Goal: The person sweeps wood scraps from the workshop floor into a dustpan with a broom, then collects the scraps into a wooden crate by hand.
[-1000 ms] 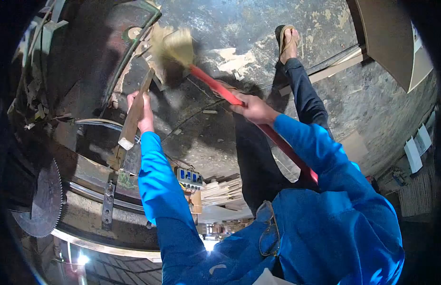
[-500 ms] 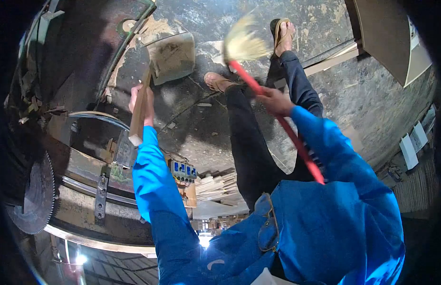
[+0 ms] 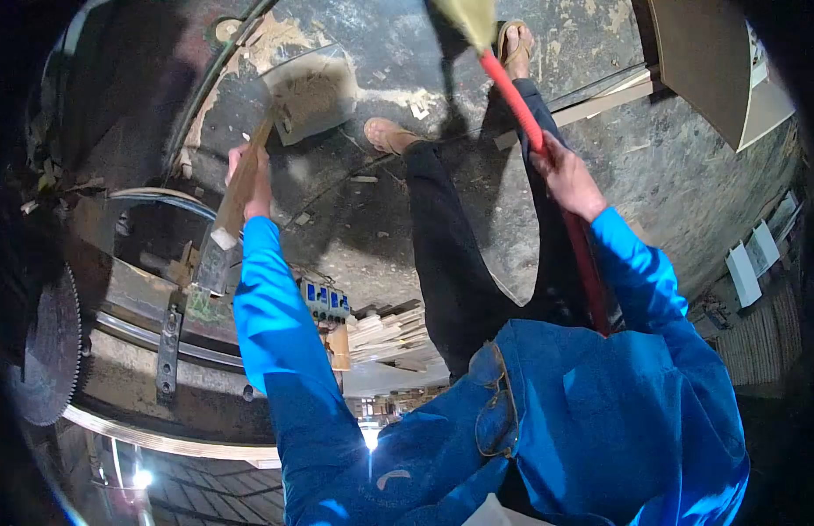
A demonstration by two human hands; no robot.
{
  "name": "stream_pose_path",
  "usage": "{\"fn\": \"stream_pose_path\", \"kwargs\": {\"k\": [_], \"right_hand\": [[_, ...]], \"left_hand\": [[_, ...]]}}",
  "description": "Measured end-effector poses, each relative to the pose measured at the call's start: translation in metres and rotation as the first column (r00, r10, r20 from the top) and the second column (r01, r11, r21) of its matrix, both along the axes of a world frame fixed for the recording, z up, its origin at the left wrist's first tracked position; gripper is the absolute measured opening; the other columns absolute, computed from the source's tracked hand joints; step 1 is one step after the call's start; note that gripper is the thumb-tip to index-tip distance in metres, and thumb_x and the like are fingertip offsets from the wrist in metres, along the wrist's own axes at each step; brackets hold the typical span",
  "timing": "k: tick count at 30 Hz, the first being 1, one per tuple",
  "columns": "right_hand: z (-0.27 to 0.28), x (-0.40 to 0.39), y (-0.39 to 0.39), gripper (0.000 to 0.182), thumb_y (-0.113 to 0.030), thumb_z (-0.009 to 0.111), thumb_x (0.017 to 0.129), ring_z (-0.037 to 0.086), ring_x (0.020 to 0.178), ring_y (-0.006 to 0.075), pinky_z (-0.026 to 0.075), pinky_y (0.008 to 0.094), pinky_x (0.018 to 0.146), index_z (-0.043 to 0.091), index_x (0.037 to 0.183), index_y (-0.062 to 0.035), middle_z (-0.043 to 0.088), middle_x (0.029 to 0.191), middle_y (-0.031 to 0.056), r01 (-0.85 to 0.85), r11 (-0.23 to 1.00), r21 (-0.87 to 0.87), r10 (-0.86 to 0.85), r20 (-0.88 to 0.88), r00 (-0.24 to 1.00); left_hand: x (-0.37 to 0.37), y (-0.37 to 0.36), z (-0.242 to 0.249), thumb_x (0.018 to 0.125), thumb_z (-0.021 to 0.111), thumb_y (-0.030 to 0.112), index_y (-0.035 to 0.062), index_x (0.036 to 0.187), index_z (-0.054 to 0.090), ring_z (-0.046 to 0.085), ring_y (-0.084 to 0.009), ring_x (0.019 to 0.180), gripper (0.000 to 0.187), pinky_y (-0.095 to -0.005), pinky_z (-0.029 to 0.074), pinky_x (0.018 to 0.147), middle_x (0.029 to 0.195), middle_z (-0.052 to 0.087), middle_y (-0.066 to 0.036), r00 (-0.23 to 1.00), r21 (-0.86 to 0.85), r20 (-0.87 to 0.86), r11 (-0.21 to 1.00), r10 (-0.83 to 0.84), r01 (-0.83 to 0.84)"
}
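My left hand (image 3: 256, 182) is closed around the wooden handle of a dustpan (image 3: 339, 112). The pan lies on the floor with brown sawdust (image 3: 309, 88) in it. In my right hand (image 3: 572, 181) is a broom (image 3: 515, 98), gripped partway along its red handle. Its pale bristles (image 3: 468, 17) reach the top edge of the view and are partly cut off. Light wood scraps (image 3: 416, 102) lie on the floor between the dustpan and the broom.
A machine with a round toothed saw blade (image 3: 52, 351) stands at the left. Boards (image 3: 609, 110) and a large panel (image 3: 701, 66) are at the upper right. Stacked wood strips (image 3: 389, 337) lie beyond a switch box (image 3: 326, 301). My sandalled feet (image 3: 389, 136) are on the dusty floor.
The broom has swung up and to the right, away from the dustpan, with my right hand moving right. My left hand and the dustpan have shifted slightly left in view.
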State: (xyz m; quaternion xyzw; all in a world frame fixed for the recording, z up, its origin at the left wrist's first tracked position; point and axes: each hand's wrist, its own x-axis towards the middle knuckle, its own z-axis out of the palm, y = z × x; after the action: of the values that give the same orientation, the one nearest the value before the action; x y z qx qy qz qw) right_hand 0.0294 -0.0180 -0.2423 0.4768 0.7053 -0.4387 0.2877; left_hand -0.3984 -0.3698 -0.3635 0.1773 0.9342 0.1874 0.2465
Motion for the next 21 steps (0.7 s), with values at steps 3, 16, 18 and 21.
{"fn": "stream_pose_path", "kwargs": {"k": [3, 16, 18, 21], "right_hand": [[-0.061, 0.031, -0.019, 0.044, -0.029, 0.060, 0.101, 0.069, 0.102, 0.0475, 0.055, 0.0503, 0.086, 0.057, 0.132, 0.0020, 0.068, 0.103, 0.0335, -0.086, 0.989, -0.123, 0.096, 0.082, 0.992], [-0.117, -0.086, -0.152, 0.032, -0.025, 0.061, 0.104, 0.054, 0.057, 0.0098, 0.044, 0.0288, 0.051, 0.063, 0.133, -0.0116, 0.054, 0.075, -0.0027, 0.480, 0.321, -0.816, -0.686, 0.148, 0.712], [-0.094, -0.090, -0.125, 0.035, -0.028, 0.060, 0.104, 0.054, 0.059, 0.0090, 0.044, 0.0275, 0.051, 0.060, 0.136, -0.0135, 0.054, 0.076, -0.0029, 0.459, 0.354, -0.815, -0.645, 0.142, 0.751], [-0.054, -0.076, -0.057, 0.038, -0.026, 0.061, 0.104, 0.049, 0.056, 0.0085, 0.044, 0.0274, 0.051, 0.060, 0.139, -0.0107, 0.053, 0.076, -0.0033, 0.399, 0.524, -0.753, -0.522, 0.086, 0.849]], "left_hand": [[-0.016, 0.009, 0.005, 0.095, 0.073, 0.027, 0.0087, 0.109, 0.065, 0.064, -0.0172, 0.086, 0.024, -0.0356, 0.053, 0.081, 0.095, 0.070, -0.007, 0.999, -0.028, 0.004, 0.999, -0.034, 0.034], [0.006, 0.003, 0.003, 0.090, 0.076, 0.016, 0.0077, 0.111, 0.064, 0.073, -0.0304, 0.097, 0.026, -0.0376, 0.056, 0.086, 0.111, 0.072, -0.016, 0.984, 0.165, -0.022, 0.970, -0.178, 0.179], [0.010, -0.002, -0.005, 0.090, 0.076, 0.018, 0.0083, 0.111, 0.064, 0.073, -0.0317, 0.096, 0.027, -0.0388, 0.057, 0.085, 0.108, 0.073, -0.017, 0.986, 0.199, -0.049, 0.966, -0.159, 0.166], [0.010, 0.000, -0.007, 0.089, 0.077, 0.022, 0.0094, 0.112, 0.065, 0.073, -0.0341, 0.095, 0.028, -0.0407, 0.057, 0.083, 0.103, 0.074, -0.017, 0.993, 0.132, -0.068, 0.985, -0.098, 0.107]]}}
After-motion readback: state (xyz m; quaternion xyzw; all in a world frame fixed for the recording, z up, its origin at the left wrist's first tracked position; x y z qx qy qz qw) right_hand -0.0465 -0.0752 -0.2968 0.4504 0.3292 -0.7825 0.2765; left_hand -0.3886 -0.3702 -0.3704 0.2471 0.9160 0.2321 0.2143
